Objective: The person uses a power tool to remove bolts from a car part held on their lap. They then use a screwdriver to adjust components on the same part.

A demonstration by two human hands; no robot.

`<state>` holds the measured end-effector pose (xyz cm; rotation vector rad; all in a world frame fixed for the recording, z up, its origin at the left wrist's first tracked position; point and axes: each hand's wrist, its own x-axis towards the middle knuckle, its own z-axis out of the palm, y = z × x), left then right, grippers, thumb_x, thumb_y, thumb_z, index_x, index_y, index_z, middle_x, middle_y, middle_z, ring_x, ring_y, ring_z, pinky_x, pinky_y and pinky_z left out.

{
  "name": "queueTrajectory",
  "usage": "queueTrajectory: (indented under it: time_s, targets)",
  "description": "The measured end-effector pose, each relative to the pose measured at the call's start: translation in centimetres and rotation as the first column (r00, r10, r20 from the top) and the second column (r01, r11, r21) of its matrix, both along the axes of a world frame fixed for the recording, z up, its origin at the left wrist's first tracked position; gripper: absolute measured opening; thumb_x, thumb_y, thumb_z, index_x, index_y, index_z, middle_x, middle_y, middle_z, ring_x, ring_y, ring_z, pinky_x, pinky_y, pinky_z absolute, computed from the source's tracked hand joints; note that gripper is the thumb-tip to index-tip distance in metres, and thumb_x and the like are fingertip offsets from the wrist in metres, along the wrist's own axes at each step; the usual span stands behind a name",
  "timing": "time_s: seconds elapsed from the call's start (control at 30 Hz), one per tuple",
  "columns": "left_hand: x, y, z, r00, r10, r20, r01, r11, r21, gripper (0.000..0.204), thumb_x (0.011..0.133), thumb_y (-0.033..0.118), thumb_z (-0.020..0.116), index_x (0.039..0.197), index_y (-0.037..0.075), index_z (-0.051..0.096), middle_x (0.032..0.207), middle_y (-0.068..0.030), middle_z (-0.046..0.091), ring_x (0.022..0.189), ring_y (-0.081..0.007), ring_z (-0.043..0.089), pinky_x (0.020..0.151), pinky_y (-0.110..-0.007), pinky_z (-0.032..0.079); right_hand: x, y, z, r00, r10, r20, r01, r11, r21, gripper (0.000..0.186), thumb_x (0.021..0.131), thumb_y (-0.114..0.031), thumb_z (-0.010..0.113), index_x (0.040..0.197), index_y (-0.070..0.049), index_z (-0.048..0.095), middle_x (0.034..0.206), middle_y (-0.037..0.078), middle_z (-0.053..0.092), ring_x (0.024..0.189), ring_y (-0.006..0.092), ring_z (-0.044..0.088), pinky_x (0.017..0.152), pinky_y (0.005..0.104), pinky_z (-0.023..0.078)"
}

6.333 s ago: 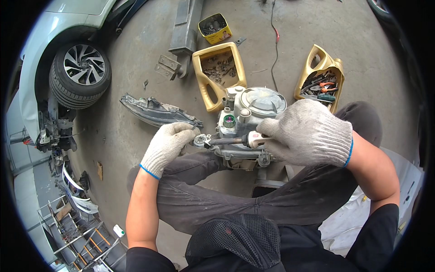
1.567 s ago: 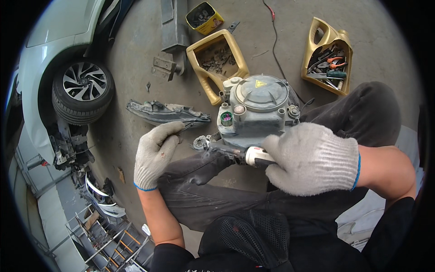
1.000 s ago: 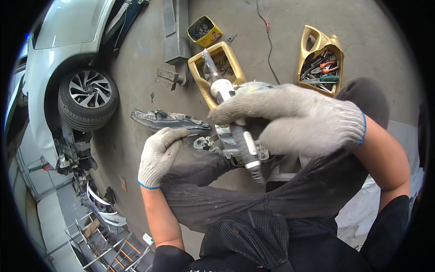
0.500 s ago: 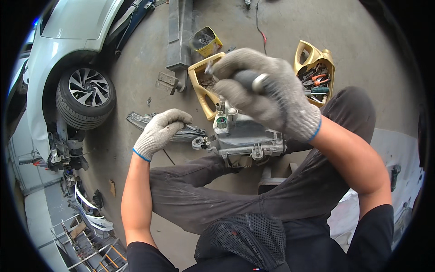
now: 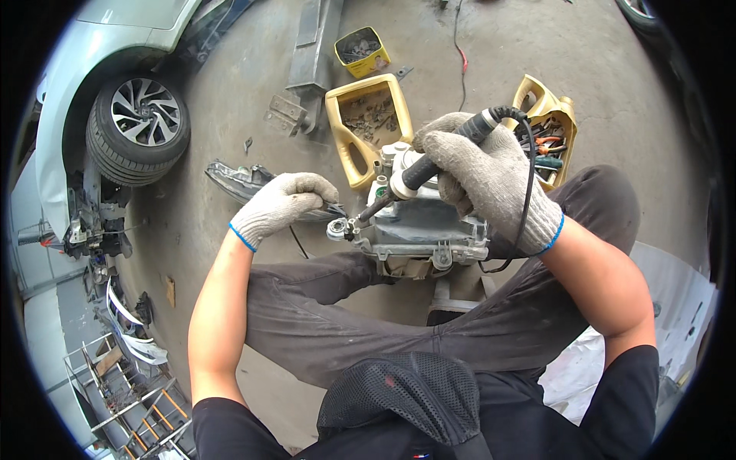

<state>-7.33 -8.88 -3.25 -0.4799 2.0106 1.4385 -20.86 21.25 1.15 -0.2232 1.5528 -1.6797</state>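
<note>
A grey car headlight housing sits between my knees, its back with sockets and caps facing up. My right hand, in a knitted glove, is closed around a black corded pen-shaped tool, like a soldering iron. The tool's narrow metal end slants down to the left, at the housing's corner mount. Just beyond that mount is my gloved left hand, its thumb and fingers pressed together. Whatever may be between those fingertips is too small to make out.
A second lamp part lies on the floor behind my left hand. Cut-open yellow jugs hold small scraps and hand tools. A yellow bucket stands near a metal post. At left is a car wheel.
My right hand has turned and lowered the tool, bringing its metal end to the housing's corner. My left hand has shifted slightly right, toward the same corner.
</note>
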Motion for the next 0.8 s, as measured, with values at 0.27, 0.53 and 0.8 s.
queueTrajectory:
  time_s: [0.27,0.53,0.8]
  targets:
    - [0.3,-0.4,-0.6,0.999,-0.022,0.036,0.021,1.0,0.015,0.021,0.086,0.0,0.055,0.1,-0.001,0.07,0.107,-0.007,0.071,0.103,-0.0149,0.064,0.096,-0.03,0.052,-0.2,-0.2,-0.9,0.996,0.082,-0.043,-0.078,0.992,0.101,0.033,0.101,-0.032,0.059,0.109,-0.004,0.072,0.067,0.001,0.06,0.054,0.0071,0.056,0.046,0.0223,0.045]
    - [-0.1,0.3,-0.6,0.998,-0.055,-0.003,0.055,0.998,0.001,0.027,0.079,0.002,0.053,0.098,-0.002,0.071,0.094,-0.004,0.07,0.085,-0.011,0.062,0.083,-0.027,0.053,-0.4,-0.3,-1.2,0.953,0.214,-0.215,-0.159,0.956,0.246,0.023,0.101,-0.015,0.053,0.111,-0.007,0.072,0.078,-0.001,0.059,0.058,0.0044,0.056,0.048,0.0209,0.047]
    - [-0.4,0.7,-1.3,0.987,-0.122,-0.108,0.117,0.992,-0.051,0.02,0.076,0.003,0.049,0.089,-0.003,0.064,0.09,-0.0036,0.066,0.088,-0.012,0.06,0.086,-0.027,0.05,0.4,-0.3,-1.9,0.968,0.071,-0.24,-0.019,0.978,0.209,0.041,0.102,-0.038,0.057,0.11,-0.002,0.073,0.068,0.001,0.06,0.052,0.0071,0.055,0.048,0.0235,0.046]
